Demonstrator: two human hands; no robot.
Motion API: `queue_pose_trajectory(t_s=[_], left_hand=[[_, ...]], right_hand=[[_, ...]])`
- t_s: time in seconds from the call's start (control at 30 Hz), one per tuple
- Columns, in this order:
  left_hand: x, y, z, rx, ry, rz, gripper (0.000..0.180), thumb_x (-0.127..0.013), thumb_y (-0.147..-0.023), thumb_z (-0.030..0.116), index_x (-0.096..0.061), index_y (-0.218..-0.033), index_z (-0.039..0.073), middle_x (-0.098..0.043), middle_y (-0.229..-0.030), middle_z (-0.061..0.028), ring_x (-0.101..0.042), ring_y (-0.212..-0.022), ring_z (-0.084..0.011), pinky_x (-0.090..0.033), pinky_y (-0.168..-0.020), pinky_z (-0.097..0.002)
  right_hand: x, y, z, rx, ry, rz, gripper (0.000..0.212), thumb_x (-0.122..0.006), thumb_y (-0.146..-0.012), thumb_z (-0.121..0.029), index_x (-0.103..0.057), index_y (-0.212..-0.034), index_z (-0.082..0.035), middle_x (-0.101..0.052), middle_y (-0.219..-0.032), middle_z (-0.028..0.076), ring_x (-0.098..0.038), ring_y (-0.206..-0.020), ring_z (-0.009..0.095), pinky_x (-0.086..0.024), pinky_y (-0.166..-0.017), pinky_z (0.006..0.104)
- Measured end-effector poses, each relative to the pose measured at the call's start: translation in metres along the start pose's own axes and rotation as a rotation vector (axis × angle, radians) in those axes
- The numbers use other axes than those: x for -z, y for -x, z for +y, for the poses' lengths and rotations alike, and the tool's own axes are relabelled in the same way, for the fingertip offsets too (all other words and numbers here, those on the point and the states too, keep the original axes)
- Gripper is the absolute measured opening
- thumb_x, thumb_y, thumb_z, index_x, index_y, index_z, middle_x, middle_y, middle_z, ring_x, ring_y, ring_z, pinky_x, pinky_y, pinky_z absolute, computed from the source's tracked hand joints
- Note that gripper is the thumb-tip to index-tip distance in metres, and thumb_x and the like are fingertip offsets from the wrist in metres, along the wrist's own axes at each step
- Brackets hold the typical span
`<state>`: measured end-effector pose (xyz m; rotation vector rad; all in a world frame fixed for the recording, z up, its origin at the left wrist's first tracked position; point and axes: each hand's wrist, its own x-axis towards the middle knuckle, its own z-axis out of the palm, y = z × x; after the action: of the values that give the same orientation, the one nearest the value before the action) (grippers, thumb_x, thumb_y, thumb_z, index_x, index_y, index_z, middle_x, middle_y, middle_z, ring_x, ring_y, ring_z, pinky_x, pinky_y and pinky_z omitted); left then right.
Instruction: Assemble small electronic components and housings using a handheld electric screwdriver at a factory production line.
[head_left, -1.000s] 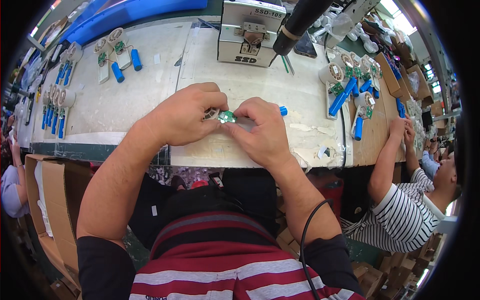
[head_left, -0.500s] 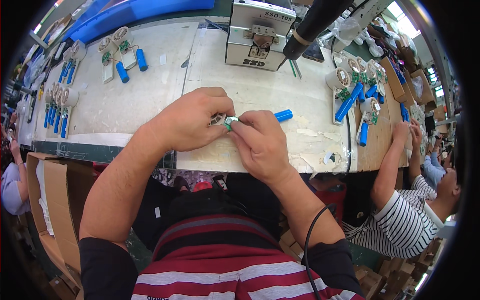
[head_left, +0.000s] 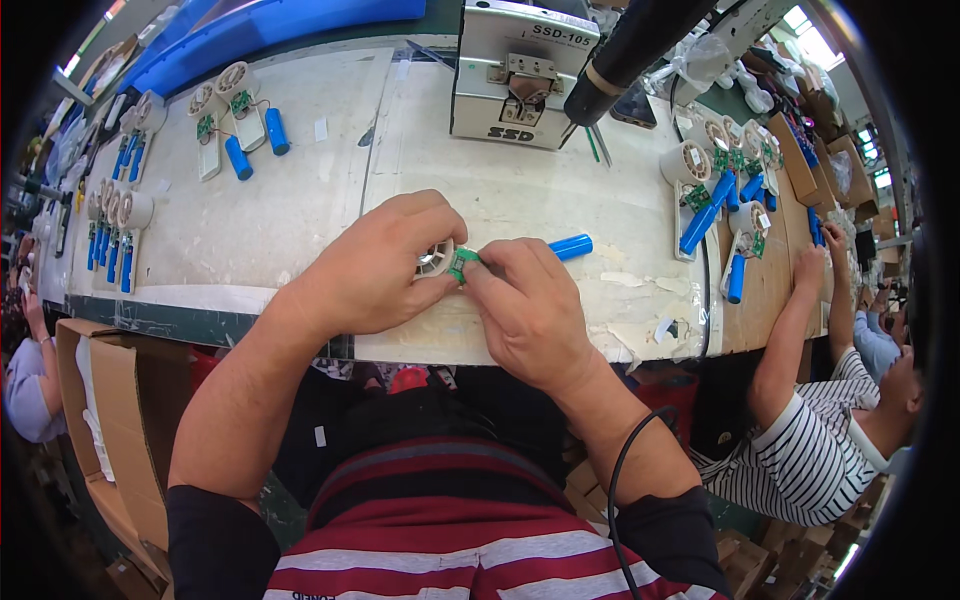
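Worn white bench, busy assy line.

A green circuit board, blue cylindrical cell, grey machine, off-white worktop.

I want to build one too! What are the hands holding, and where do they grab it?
The left hand grips a small round white fan by its rim; the right hand pinches its green circuit board.

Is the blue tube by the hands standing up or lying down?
Lying down. The blue tube rests lengthwise on the white bench, just past the right hand, which pinches a small green board.
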<state>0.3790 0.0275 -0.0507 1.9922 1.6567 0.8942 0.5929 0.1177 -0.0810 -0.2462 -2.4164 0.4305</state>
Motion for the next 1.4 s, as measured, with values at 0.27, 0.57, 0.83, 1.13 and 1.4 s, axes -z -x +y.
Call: queue_pose_trajectory(t_s=[0.27,0.57,0.83,1.13,1.4], left_hand=[[-0.003,0.001,0.002,0.006,0.024,0.051,0.039,-0.085,-0.079,0.004,-0.065,-0.112,0.004,-0.064,-0.106,-0.0144,-0.064,-0.099,-0.0372,-0.053,-0.088,-0.0437],[-0.003,0.002,0.001,-0.012,0.023,0.055,0.041,-0.086,-0.078,0.004,-0.065,-0.113,0.004,-0.064,-0.106,-0.0141,-0.064,-0.098,-0.0365,-0.053,-0.087,-0.0432],[-0.002,0.001,0.003,-0.004,0.055,0.025,0.034,-0.085,-0.079,0.002,-0.068,-0.108,0.004,-0.064,-0.105,-0.0129,-0.064,-0.098,-0.0351,-0.053,-0.088,-0.0428],[0.003,-0.003,0.003,-0.027,0.047,-0.021,0.03,-0.085,-0.079,0.003,-0.07,-0.105,0.003,-0.067,-0.102,-0.0125,-0.065,-0.101,-0.0357,-0.053,-0.089,-0.0435],[0.004,-0.002,0.003,-0.02,0.03,-0.057,0.031,-0.086,-0.079,0.005,-0.07,-0.105,0.003,-0.067,-0.105,-0.0128,-0.065,-0.104,-0.0366,-0.054,-0.091,-0.0445]], right_hand=[[0.002,-0.001,-0.007,-0.029,0.056,-0.041,0.032,-0.069,-0.081,-0.004,-0.072,-0.112,0.005,-0.063,-0.105,0.016,-0.062,-0.096,0.034,-0.053,-0.085,0.0434],[0.004,-0.002,-0.002,0.037,0.03,-0.056,0.033,-0.068,-0.081,-0.005,-0.071,-0.111,0.006,-0.062,-0.105,0.016,-0.062,-0.097,0.034,-0.053,-0.087,0.0437],[0.007,-0.004,-0.002,0.03,0.024,-0.096,0.033,-0.067,-0.08,-0.005,-0.071,-0.111,0.007,-0.061,-0.103,0.015,-0.061,-0.096,0.034,-0.052,-0.087,0.0435],[0.01,-0.006,-0.008,0.001,0.043,-0.134,0.031,-0.067,-0.081,-0.007,-0.071,-0.109,0.007,-0.06,-0.099,0.015,-0.06,-0.094,0.034,-0.052,-0.085,0.0437],[0.004,0.001,-0.007,-0.048,-0.053,0.013,0.026,-0.076,-0.085,-0.005,-0.072,-0.109,0.002,-0.064,-0.099,0.012,-0.063,-0.091,0.031,-0.053,-0.081,0.0429]])
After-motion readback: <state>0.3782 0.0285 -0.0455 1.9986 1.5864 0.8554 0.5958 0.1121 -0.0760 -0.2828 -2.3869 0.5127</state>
